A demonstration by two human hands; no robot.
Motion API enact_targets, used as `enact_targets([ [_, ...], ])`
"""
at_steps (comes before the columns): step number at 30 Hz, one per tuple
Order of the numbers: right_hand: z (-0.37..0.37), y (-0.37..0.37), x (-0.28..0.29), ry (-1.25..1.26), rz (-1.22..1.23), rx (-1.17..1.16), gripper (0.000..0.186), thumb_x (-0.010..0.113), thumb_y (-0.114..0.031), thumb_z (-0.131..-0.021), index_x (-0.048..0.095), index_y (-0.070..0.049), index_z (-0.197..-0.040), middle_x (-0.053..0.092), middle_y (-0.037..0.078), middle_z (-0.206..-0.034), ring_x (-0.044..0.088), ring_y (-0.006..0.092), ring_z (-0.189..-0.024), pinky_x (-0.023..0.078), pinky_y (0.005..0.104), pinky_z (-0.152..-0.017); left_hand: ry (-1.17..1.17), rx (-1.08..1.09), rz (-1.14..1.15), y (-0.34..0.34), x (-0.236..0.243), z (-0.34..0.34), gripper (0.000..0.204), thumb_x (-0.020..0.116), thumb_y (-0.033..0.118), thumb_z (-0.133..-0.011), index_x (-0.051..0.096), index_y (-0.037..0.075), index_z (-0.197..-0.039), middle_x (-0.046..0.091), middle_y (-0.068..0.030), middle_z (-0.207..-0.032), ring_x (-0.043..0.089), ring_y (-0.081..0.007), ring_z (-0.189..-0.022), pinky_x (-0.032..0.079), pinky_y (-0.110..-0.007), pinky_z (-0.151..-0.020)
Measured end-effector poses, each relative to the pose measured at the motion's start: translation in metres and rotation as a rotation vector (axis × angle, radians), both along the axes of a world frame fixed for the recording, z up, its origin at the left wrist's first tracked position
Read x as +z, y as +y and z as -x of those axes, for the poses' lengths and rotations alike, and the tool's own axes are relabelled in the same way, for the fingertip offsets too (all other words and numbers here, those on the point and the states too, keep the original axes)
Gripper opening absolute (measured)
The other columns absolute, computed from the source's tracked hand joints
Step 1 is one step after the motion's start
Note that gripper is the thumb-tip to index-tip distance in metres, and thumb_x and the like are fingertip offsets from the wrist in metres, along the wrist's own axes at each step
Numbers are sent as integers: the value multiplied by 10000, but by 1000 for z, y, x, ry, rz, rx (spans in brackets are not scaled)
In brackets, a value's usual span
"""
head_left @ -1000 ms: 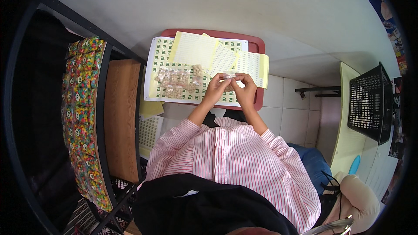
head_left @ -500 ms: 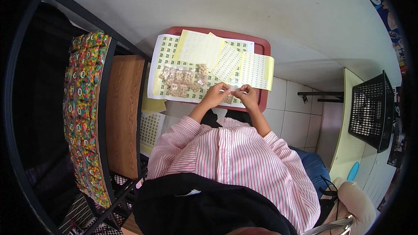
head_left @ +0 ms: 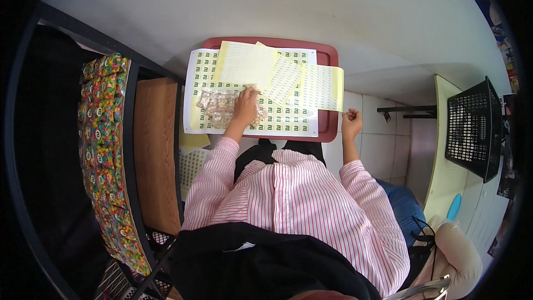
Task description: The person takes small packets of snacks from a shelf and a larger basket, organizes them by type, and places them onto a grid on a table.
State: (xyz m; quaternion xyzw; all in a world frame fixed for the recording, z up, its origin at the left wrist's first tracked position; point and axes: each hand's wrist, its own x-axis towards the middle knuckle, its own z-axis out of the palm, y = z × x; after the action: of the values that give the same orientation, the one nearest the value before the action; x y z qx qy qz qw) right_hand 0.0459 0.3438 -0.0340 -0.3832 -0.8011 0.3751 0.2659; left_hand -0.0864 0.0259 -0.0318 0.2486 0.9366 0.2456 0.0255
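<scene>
Small clear bags of pale round pieces (head_left: 214, 105) lie in a cluster on the left part of a large printed sticker sheet (head_left: 277, 125). My left hand (head_left: 245, 106) lies over the right end of this cluster, fingers stretched out on the bags and partly covering them. Past the red table's right edge, my right hand (head_left: 351, 122) is closed, thumb and fingers pinched at the lower right corner of a yellow-edged label sheet (head_left: 327, 86). What the pinch holds, if anything, is too small to make out.
Two more label sheets (head_left: 247, 64) (head_left: 285, 80) overlap at the back of the red table (head_left: 330, 128). At left, a rack holds strips of colourful snack packets (head_left: 105, 155) beside a wooden panel (head_left: 155, 155). A black basket (head_left: 472, 128) stands on a shelf at right.
My hands have come apart from the small bag they held together at the table's front. The left moved left onto the bag cluster; the right moved right to the label sheet's corner.
</scene>
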Motion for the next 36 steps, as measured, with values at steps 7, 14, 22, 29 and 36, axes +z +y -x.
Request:
enact_targets([
  [7,29,-4,9,-85,-185,166,197,628,-61,-649,603,18,-828,573,142,-804,569,247,-698,456,326,-648,-45,-162,85,-3,-1,42,245,566,67,-676,608,108,-914,452,-70,-1098,401,-243,-1035,356,-353,-833],
  [14,41,-9,-2,-217,-210,130,234,634,-82,-639,612,21,-848,576,163,-807,569,283,-720,458,349,-674,129,-70,88,-9,14,41,236,666,178,-642,556,68,-819,478,-86,-1004,426,-258,-973,334,-388,-821],
  [22,45,-4,-4,-261,-81,63,213,636,-113,-649,632,18,-817,610,167,-765,594,279,-702,468,341,-674,-104,162,-255,-24,9,45,296,691,208,-641,521,45,-820,536,-86,-760,522,-238,-748,413,-337,-703],
  [29,48,-9,3,-274,-90,27,193,630,-114,-661,634,15,-804,616,157,-750,601,269,-687,472,342,-658,-353,533,-854,-5,-13,38,317,538,314,-805,515,1,-852,533,-69,-776,508,-136,-722,427,-259,-610],
  [36,45,-13,0,-235,-160,-13,142,627,-96,-658,631,3,-761,606,148,-728,593,271,-667,469,345,-636,-883,529,-1274,43,24,-6,358,401,354,-874,494,14,-938,533,-61,-882,509,-111,-761,423,-233,-669],
])
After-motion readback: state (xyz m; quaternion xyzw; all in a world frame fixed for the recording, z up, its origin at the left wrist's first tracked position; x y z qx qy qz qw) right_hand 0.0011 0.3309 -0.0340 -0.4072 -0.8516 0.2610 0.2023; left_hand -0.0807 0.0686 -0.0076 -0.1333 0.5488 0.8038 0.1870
